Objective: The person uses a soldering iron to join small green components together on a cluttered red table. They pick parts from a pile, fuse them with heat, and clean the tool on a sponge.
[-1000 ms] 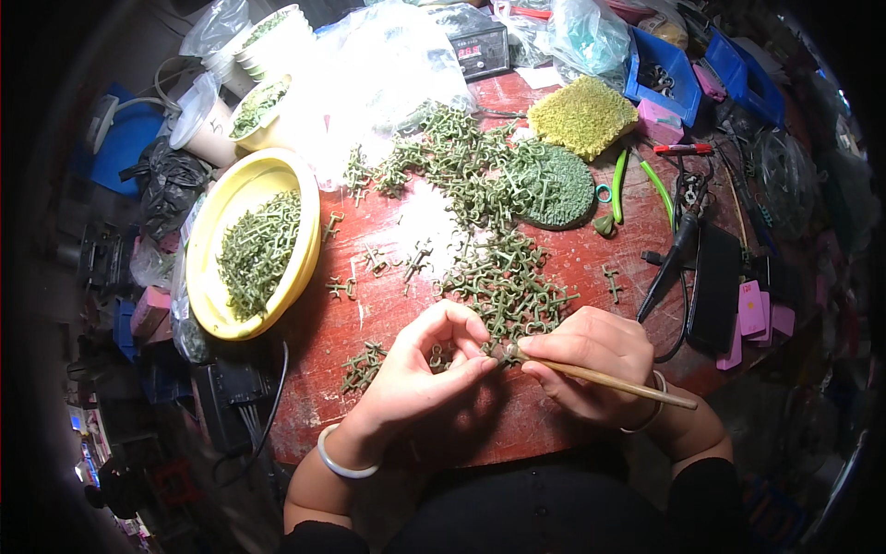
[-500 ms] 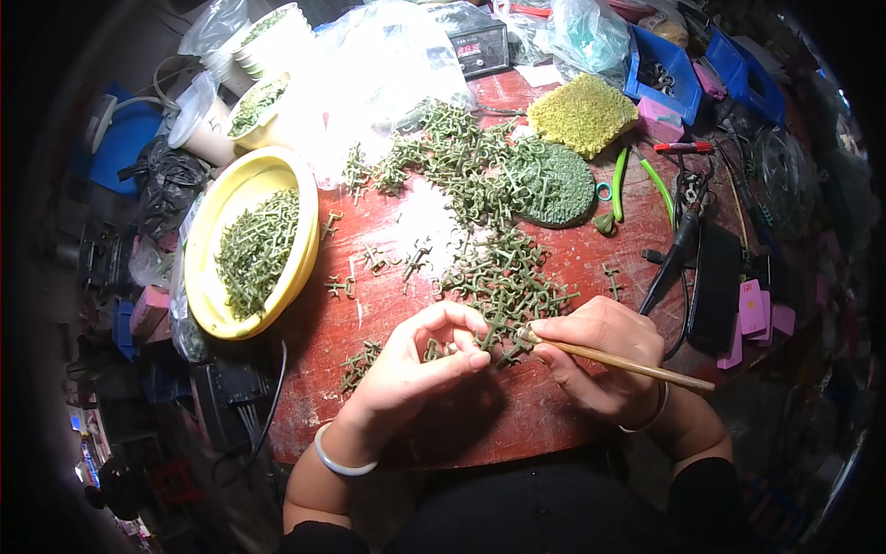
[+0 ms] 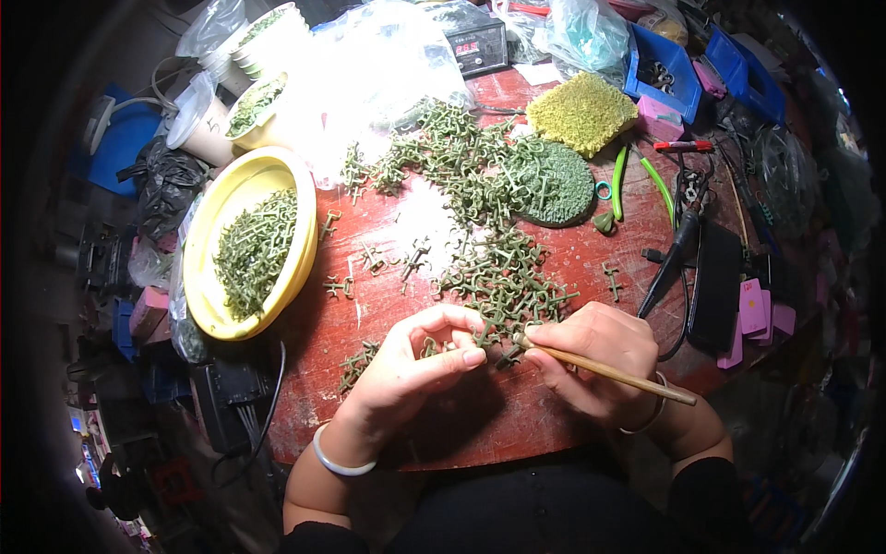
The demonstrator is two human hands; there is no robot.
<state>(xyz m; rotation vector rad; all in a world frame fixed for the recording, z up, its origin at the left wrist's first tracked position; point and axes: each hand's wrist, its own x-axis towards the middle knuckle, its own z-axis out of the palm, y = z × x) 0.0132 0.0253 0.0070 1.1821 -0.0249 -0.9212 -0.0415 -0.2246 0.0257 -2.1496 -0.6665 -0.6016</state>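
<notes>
My left hand [image 3: 417,355] is closed, thumb and fingers curled around a small green branched piece [image 3: 485,336] that pokes out at the fingertips. Another bit of green shows inside the curl of its fingers. In my right hand [image 3: 602,360] is a thin wooden stick [image 3: 616,373], gripped like a pen. Its tip sits close to the green piece at the left fingertips; whether they touch I cannot tell. Just beyond both hands lies a loose pile of similar green pieces [image 3: 512,277], spreading up the red tabletop [image 3: 351,319].
A yellow basin [image 3: 196,277] of green pieces stands at the left. Behind the pile are a round green pad [image 3: 559,189], a yellow sponge-like block [image 3: 583,113] and clear plastic bags [image 3: 378,65]. Green-handled pliers [image 3: 619,185], a black phone-like slab [image 3: 715,286] and pink blocks [image 3: 754,309] lie right.
My right hand and the wooden stick have shifted slightly left, and the stick's back end has dropped a little. My left hand has barely moved.
</notes>
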